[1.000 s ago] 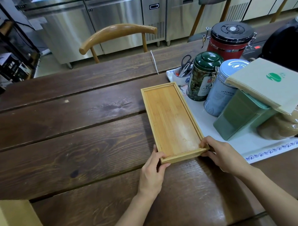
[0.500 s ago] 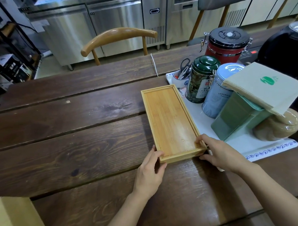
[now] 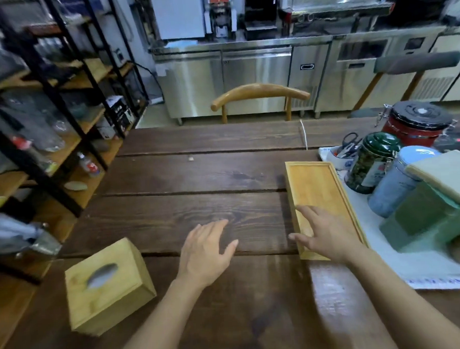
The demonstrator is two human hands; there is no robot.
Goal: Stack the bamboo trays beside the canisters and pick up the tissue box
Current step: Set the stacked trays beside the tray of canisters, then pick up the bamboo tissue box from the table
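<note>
The bamboo tray stack (image 3: pixel 313 186) lies flat on the dark wooden table, its long right side against the white mat with the canisters. My right hand (image 3: pixel 325 233) hovers open over the tray's near end, fingers spread. My left hand (image 3: pixel 206 250) is open above the bare table, left of the tray, palm down. The wooden tissue box (image 3: pixel 107 285) with an oval slot on top sits near the table's front left corner, apart from both hands. The green canister (image 3: pixel 370 163), the blue canister (image 3: pixel 398 182) and the red one (image 3: pixel 416 124) stand right of the tray.
A white mat (image 3: pixel 401 269) holds the canisters, a green box (image 3: pixel 423 218) under a stack of paper napkins (image 3: pixel 447 172) and a cup with scissors (image 3: pixel 346 148). A wooden chair (image 3: pixel 259 94) stands at the far side. Black shelving (image 3: pixel 49 116) lines the left.
Both hands let go of the tray's near end and opened. The left hand moved left over the table. The view swung left, bringing the tissue box fully into sight.
</note>
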